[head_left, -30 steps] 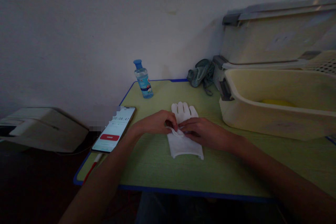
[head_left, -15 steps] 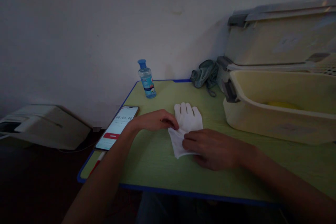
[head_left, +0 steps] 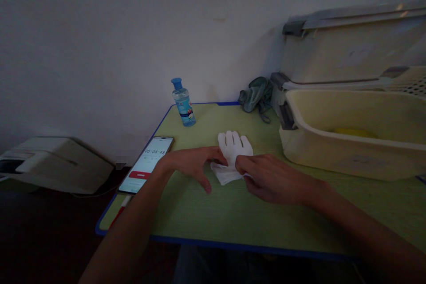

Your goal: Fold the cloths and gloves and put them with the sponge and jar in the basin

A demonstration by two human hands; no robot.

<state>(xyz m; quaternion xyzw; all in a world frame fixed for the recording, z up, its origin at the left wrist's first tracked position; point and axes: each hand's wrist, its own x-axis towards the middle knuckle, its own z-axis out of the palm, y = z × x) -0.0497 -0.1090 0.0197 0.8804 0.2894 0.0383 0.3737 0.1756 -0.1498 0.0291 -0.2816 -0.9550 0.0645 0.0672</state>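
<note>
On the desk, a spread left hand touched a white glove; the right hand pinched its edge.

Left hand touching white glove; right hand apparently pinching it.

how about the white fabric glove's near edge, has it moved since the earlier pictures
Yes, the near edge of the white fabric glove has shifted forward, now farther from the green table's blue front edge.
</note>
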